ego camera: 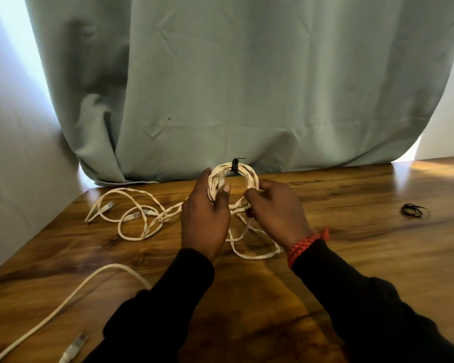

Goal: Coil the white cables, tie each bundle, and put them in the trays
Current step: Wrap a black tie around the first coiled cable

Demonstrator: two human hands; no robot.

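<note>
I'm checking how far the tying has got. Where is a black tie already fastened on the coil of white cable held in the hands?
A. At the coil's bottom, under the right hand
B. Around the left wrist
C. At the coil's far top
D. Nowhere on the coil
C: the black tie wraps the top of the coil, away from the left hand and right hand gripping its sides.

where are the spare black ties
In the head view, the black ties lie on the wooden table at the far right, well right of the right hand and coil.
</note>
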